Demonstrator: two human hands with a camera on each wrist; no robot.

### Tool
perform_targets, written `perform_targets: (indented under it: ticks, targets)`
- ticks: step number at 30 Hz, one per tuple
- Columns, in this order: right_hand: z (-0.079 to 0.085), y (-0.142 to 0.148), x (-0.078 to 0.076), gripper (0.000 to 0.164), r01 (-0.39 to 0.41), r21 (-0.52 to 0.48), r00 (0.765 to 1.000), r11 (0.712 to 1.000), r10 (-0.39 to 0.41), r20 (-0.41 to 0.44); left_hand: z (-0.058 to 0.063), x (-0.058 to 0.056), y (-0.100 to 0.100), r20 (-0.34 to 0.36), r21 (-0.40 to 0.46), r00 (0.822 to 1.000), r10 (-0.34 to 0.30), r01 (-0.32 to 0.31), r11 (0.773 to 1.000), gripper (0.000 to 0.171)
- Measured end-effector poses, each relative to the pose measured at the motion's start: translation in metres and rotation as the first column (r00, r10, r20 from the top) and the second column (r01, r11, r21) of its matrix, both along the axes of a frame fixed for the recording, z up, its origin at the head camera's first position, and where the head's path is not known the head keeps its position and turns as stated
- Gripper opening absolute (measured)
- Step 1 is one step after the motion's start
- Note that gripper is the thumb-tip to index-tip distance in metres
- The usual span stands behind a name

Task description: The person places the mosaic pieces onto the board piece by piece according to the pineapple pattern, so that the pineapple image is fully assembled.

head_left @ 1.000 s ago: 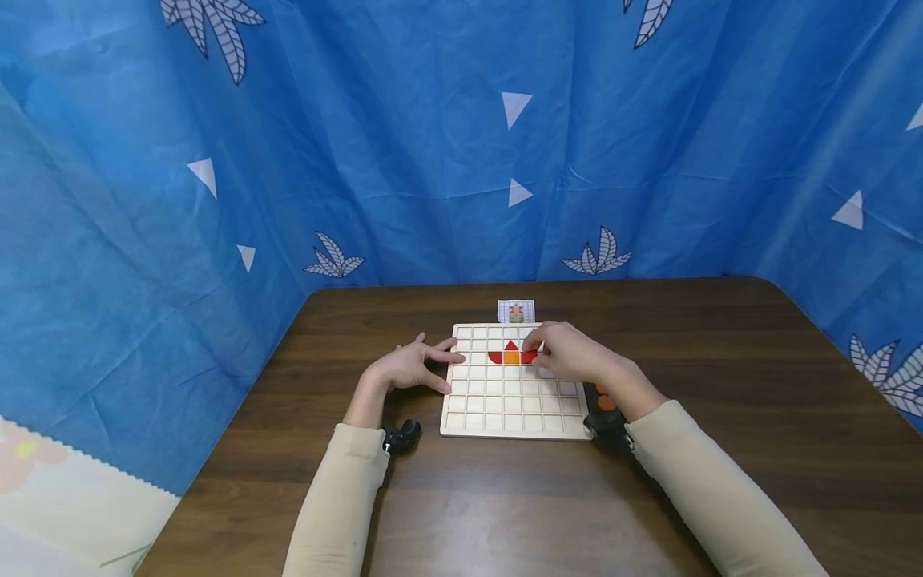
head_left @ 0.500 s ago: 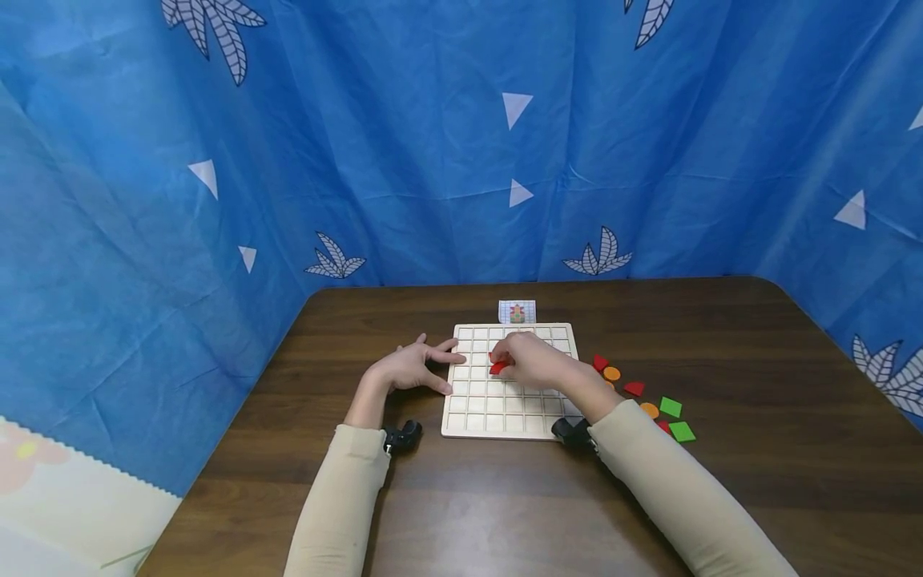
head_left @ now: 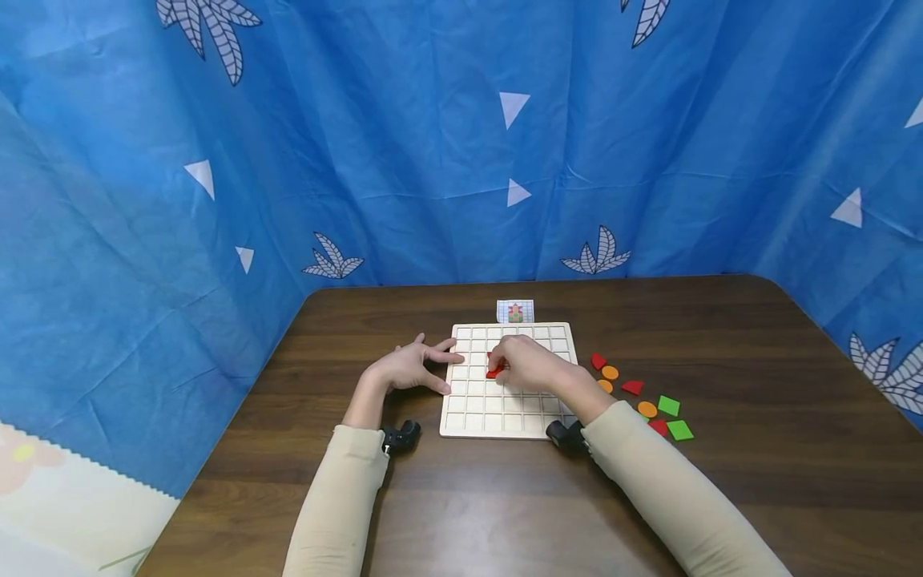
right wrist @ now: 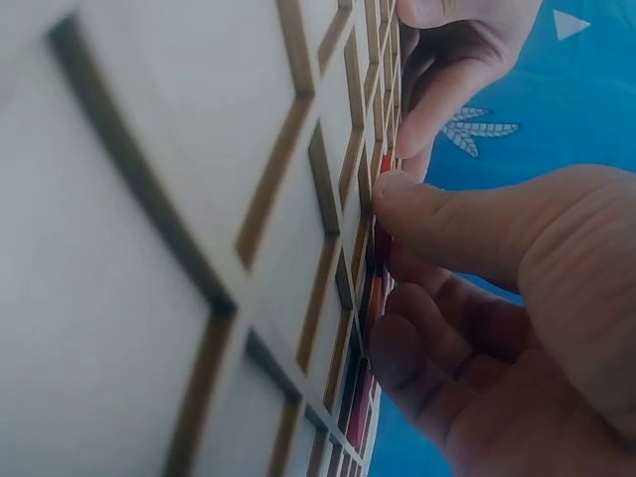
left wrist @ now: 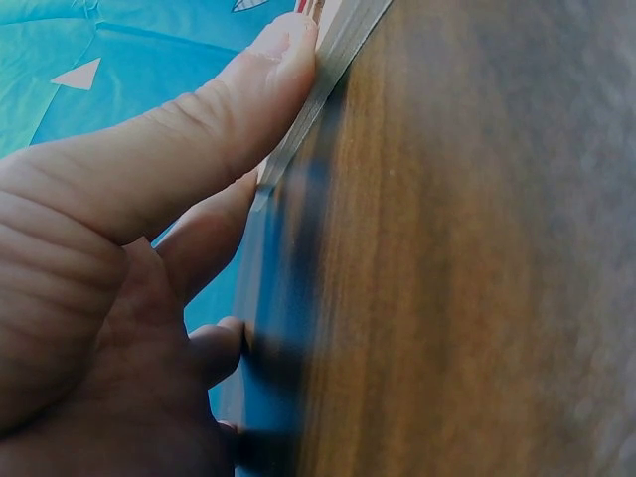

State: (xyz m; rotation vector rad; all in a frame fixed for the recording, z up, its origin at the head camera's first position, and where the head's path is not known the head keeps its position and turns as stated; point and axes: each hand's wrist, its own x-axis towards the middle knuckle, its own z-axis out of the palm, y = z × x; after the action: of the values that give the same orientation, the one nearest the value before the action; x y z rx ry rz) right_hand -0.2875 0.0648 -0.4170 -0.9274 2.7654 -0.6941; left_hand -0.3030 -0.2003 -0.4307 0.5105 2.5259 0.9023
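Note:
A white gridded board (head_left: 508,405) lies on the dark wooden table. My right hand (head_left: 532,365) is over its middle and pinches a small red piece (head_left: 493,373) between thumb and fingers, low at the grid. In the right wrist view, the thumb lies against the red piece (right wrist: 383,238), with an orange piece (right wrist: 375,296) and another red piece (right wrist: 359,407) in the grid beyond. My left hand (head_left: 411,367) rests at the board's left edge, fingers spread and thumb touching the rim. The left wrist view shows the thumb (left wrist: 253,89) against the board's side (left wrist: 323,99).
To the right of the board lie loose flat pieces: red quarter-rounds (head_left: 632,388), orange discs (head_left: 646,409) and green squares (head_left: 679,430). A small printed pattern card (head_left: 515,311) lies behind the board. A blue curtain (head_left: 447,160) hangs behind the table.
My right hand has moved left and slightly nearer, from the right end of the coloured row to a red piece at its left. The loose pieces came into sight. My left hand stays put.

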Motion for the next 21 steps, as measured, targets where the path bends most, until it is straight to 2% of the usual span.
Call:
perform_targets:
  ticks: [13,19,21]
  targets:
    - [-0.0008,0.0003,0.0005,0.012,0.057,-0.019,0.997,0.998,-0.056,0.049,-0.0004,0.0005,0.001,0.002,-0.009,1.0,0.012,-0.012,1.0,0.06]
    - [0.0038,0.0046,0.0033,0.024,0.071,-0.007,0.996,0.997,-0.07,0.061,-0.0017,-0.0015,0.001,-0.001,-0.013,1.0,0.017,-0.017,1.0,0.059]
    - [0.0049,0.0079,0.0047,0.023,0.065,-0.005,0.996,0.998,-0.064,0.061,-0.0019,-0.0017,0.0008,0.002,-0.013,1.0,0.019,-0.019,1.0,0.059]
